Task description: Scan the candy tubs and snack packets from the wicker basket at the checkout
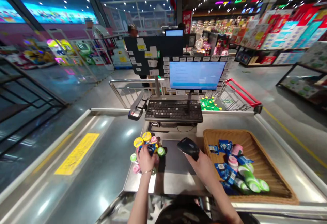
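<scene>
My right hand [203, 169] is closed round the grip of a black handheld barcode scanner [188, 146], held over the dark glass plate [173, 157] of the checkout counter. To its left, my left hand [146, 159] reaches into a cluster of small round tubs, with its fingers closed on a small blue packet [151, 147]. Around it stand tubs with yellow lids [138, 142], a green-lidded tub [161, 151] and a pink tub [136, 168]. My left hand hides part of the cluster.
At right, a wicker basket [276, 173] holds blue packets [226, 173], pink tubs and green-and-white tubs [251, 183]. Ahead are a keyboard [173, 110], a monitor [196, 75] and a card terminal [137, 109]. A shopping cart [241, 94] stands behind the counter. People are in the background.
</scene>
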The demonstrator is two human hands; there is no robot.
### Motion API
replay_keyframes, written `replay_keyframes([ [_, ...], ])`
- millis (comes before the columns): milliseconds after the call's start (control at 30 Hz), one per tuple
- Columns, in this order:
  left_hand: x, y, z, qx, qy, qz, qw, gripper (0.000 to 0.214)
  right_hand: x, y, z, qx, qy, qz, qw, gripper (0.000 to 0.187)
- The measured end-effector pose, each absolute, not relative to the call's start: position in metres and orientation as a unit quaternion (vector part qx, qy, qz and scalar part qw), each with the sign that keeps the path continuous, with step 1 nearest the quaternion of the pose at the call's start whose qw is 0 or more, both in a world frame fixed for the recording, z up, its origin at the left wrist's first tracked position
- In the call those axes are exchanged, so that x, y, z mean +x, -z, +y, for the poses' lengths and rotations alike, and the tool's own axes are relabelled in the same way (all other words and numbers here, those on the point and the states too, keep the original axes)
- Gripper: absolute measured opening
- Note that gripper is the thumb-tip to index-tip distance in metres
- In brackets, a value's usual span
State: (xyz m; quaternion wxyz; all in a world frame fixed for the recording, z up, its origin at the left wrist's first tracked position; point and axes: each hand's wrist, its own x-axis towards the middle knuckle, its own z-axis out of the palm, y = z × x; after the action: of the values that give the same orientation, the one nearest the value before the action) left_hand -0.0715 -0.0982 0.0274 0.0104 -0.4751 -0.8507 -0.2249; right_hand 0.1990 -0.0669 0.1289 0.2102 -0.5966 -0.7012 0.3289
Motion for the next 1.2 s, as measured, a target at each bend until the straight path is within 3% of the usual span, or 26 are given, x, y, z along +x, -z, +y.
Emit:
replay_keyframes([
  [400, -0.055, -0.024, -0.081, -0.524, 0.297, -0.798, 0.008, 0.055, 0.213, -0.132, -0.063, -0.617, -0.316, -0.686, 0.222, 0.042],
  [800, 0.132, -0.064, 0.02, -0.738, 0.411, -0.515, -0.144, 0.046, 0.318, -0.12, -0.064, -0.744, -0.247, -0.537, 0.311, 0.049],
  [1100, 0.231, -0.055, 0.051, -0.78, 0.356, -0.464, -0.223, 0.045, 0.389, -0.116, -0.076, -0.814, -0.22, -0.426, 0.328, 0.045],
  [1200, 0.246, -0.056, 0.063, -0.804, 0.259, -0.493, -0.208, 0.043, 0.401, -0.113, -0.075, -0.818, -0.22, -0.417, 0.329, 0.043],
])
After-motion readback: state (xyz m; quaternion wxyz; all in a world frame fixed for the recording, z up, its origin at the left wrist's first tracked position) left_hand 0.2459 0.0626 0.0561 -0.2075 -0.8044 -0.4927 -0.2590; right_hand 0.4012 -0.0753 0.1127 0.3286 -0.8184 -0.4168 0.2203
